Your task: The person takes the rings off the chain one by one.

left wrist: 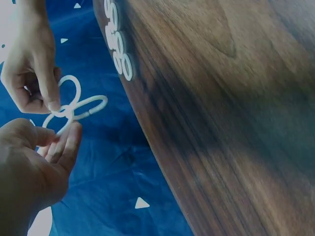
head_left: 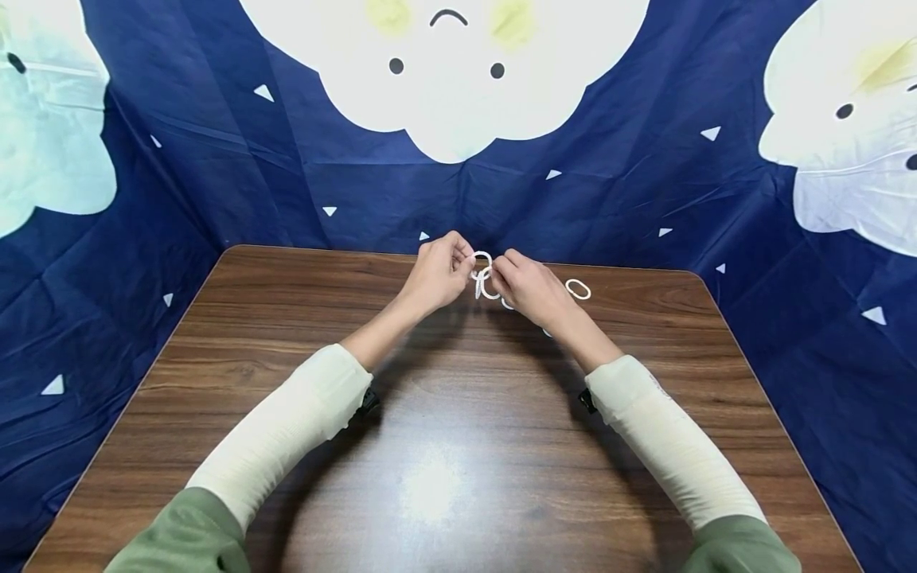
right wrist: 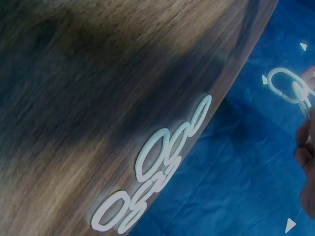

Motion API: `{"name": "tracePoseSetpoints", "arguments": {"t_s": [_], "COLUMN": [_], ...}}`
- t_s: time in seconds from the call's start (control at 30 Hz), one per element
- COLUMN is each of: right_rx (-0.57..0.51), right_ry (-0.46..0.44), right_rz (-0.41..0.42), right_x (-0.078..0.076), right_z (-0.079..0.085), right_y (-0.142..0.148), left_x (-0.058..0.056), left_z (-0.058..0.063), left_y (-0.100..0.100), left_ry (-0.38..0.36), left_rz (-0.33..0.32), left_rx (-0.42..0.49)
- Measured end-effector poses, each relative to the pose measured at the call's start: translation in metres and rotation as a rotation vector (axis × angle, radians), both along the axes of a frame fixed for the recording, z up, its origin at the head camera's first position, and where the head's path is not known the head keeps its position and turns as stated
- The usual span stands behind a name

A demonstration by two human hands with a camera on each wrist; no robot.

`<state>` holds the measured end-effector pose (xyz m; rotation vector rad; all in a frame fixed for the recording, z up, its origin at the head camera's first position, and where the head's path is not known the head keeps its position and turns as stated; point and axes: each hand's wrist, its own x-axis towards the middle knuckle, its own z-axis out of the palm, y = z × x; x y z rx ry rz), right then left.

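Observation:
Small white oval chain links hang joined between my two hands, over the table's far edge. My left hand (head_left: 438,272) pinches one link (left wrist: 48,119) between thumb and fingers. Facing it, my right hand (head_left: 528,285) pinches the same cluster, its thumb and forefinger at the spot where the links cross. One link (left wrist: 71,77) arches up beside the right fingers, and another (left wrist: 102,98) sticks out to the side. The right wrist view catches a joined link (right wrist: 269,81) beyond the right fingertips; most of that hand lies outside the frame.
Several loose white links (right wrist: 139,162) lie in a group on the wooden table (head_left: 458,382) near its far edge, partly hidden under my right hand in the head view. One loose link (head_left: 568,286) lies right of that hand. A blue cloth with clouds (head_left: 358,187) hangs behind.

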<state>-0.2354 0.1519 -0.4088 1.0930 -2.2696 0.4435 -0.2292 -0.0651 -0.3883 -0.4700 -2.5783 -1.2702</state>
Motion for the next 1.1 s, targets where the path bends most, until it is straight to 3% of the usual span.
{"name": "tracePoseSetpoints", "arguments": {"t_s": [0.47,0.83,1.1], "right_rx": [-0.171,-0.120,-0.094], "right_ry": [-0.338,-0.669,-0.834], "right_rz": [0.013,-0.155,-0.145], "right_x": [0.001,0.002,0.002], "right_z": [0.003,-0.004,-0.015], "right_y": [0.003,0.011,0.011], "left_x": [-0.001,-0.001,0.000], "left_z": [0.002,0.004,0.003], "left_y": [-0.008,-0.010,-0.010], "left_ry": [0.010,0.014,0.009], "left_rz": [-0.002,0.000,-0.003], "left_rx": [-0.017,-0.024,-0.022]}}
